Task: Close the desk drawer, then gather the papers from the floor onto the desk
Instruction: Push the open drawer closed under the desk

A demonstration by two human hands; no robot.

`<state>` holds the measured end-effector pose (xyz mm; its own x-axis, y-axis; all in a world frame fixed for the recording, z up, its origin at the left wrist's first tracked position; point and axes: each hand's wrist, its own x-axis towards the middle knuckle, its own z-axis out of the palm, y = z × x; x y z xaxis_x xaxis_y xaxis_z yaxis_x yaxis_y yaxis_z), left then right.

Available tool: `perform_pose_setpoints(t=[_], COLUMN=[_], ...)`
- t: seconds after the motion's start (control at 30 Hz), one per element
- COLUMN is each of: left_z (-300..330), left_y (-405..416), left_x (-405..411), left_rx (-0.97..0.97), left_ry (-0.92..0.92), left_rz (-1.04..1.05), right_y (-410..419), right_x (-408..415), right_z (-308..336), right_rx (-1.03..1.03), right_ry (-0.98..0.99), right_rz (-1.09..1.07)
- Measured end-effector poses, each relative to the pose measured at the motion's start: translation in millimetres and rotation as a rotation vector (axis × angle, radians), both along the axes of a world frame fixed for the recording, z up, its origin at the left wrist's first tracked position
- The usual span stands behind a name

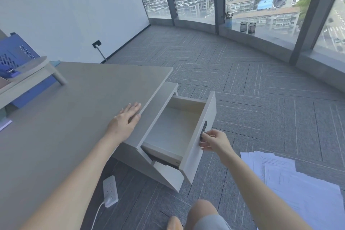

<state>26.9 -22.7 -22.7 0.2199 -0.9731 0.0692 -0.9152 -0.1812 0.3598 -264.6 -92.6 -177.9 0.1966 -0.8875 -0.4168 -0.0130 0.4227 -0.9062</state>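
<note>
The drawer (173,132) stands pulled well out of its cabinet at the desk's right end, just right of the picture's middle, its pale wooden interior bare as far as can be seen. Its grey front panel faces toward 4 o'clock, with a dark lock or handle strip (204,129) on the outer face.

The right hand (214,141) is at that strip — fingers curled loosely, thumb and forefinger seemingly pinching the small metal piece there, though whether they truly grip it or merely touch cannot be told. The left hand (125,118) lies flat and open, palm down, holding nothing, on the desk (74,117) near its right edge, at about 9 o'clock from the drawer.

To close it well, I would judge that the push should go square against the panel's middle, along the runners toward 10 o'clock, not at one corner — an off-centre shove could rack the drawer. Flattening the right palm against the front would serve better than pinching the lock, and fingers should stay off the panel's edges as the gap shuts. The braced left hand looks well placed to steady the body.

The papers (291,179) lie fanned on the carpet at about 4 o'clock from the drawer, near the right forearm, overlapping loosely. A white power strip (110,191) lies on the floor at 7 o'clock, under the desk's edge.
</note>
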Motion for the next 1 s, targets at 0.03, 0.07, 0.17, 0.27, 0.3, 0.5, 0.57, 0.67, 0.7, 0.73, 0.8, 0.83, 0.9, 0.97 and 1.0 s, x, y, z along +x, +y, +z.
perform_pose_setpoints(t=[0.03, 0.07, 0.17, 0.27, 0.3, 0.5, 0.57, 0.67, 0.7, 0.73, 0.8, 0.83, 0.9, 0.97, 1.0], left_z=[0.4, 0.6, 0.3, -0.3, -0.3, 0.3, 0.5, -0.3, -0.7, -0.8, -0.6, -0.3, -0.8, -1.4, -1.8], left_y=[0.0, -0.4, -1.3, -0.9, -0.7, -1.2, -1.1, -1.2, -1.4, -1.6, -1.8, -1.4, -0.9, -1.1, -1.3], left_x=[-0.8, -1.2, -0.6, 0.9, 1.1, 0.3, 0.3, 1.2, 1.5, 1.4, 1.0, 0.5, 0.7, 2.0, 2.4], left_rx=[-0.001, -0.002, -0.003, 0.003, 0.004, 0.006, 0.007, 0.005, 0.004, 0.003, 0.002, 0.002, -0.002, -0.005, -0.005], left_ry=[0.002, 0.004, 0.010, 0.016, 0.015, 0.008, 0.009, 0.016, 0.017, 0.017, 0.014, 0.013, 0.008, 0.003, 0.002], left_rz=[0.001, 0.000, 0.003, 0.002, 0.001, 0.005, 0.006, 0.006, 0.004, 0.004, 0.007, 0.009, 0.012, 0.012, 0.012], right_y=[-1.8, -3.7, -9.0, -13.2, -15.2, -28.0, -32.0, -35.2, -35.8, -36.4, -37.5, -37.8, -39.1, -40.3, -41.0], right_x=[4.2, 8.6, 22.7, 37.7, 42.3, 66.5, 74.4, 84.6, 87.8, 90.8, 97.0, 99.7, 105.7, 111.8, 115.0], right_z=[0.8, 2.2, 7.5, 12.7, 13.4, 15.5, 16.0, 16.4, 16.6, 17.1, 18.5, 19.5, 20.9, 23.2, 24.1], right_rx=[-0.004, -0.005, 0.009, 0.009, 0.002, 0.022, 0.022, 0.048, 0.060, 0.069, 0.078, 0.081, 0.079, 0.075, 0.076], right_ry=[0.013, 0.030, 0.084, 0.125, 0.147, 0.210, 0.219, 0.209, 0.200, 0.192, 0.184, 0.178, 0.172, 0.174, 0.175], right_rz=[0.026, 0.054, 0.159, 0.251, 0.279, 0.350, 0.356, 0.355, 0.355, 0.359, 0.376, 0.388, 0.414, 0.434, 0.440])
